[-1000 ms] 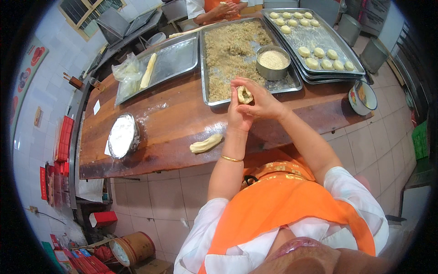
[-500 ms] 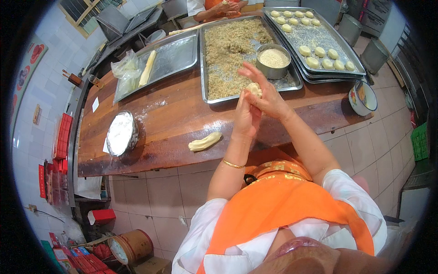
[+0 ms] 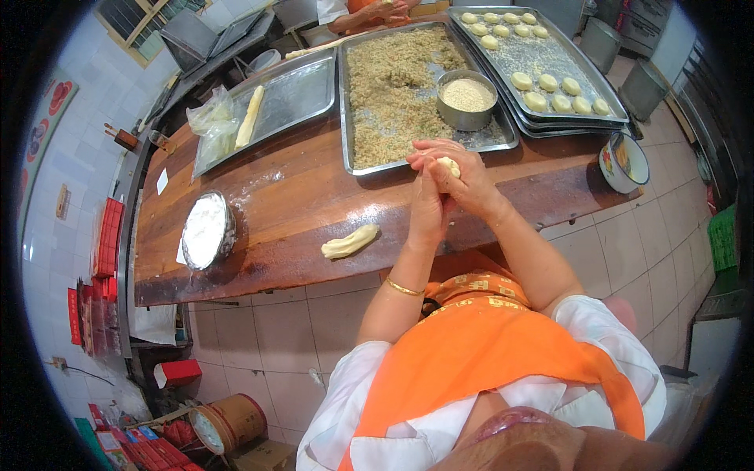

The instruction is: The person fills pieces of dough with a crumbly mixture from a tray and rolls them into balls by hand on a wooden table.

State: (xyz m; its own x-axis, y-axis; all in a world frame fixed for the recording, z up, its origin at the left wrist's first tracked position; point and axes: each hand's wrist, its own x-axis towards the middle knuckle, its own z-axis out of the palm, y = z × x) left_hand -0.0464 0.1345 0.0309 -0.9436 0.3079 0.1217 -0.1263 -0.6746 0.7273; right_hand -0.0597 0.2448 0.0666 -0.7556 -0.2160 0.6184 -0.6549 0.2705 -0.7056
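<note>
A small pale piece of dough is cupped between my two hands, over the near edge of the tray of crumbly filling. My right hand curls round it from the right, its fingers reaching across the left fingertips. From below and left, my left hand presses against it, mostly closed. Part of the dough is hidden by the fingers. On the wooden table to the left of my left hand lies a short twisted length of dough. A round metal tin of pale seeds or crumbs stands in the filling tray.
Stacked trays with flattened dough rounds stand far right, near an enamel bowl. A bowl of white flour sits left. Behind it, a metal tray holds a dough strip and plastic bag. Another person's hands work opposite.
My right fingers, raised and spread before, have folded down over the dough and the left fingertips. Both hands stay together at nearly the same place. The view has shifted slightly.
</note>
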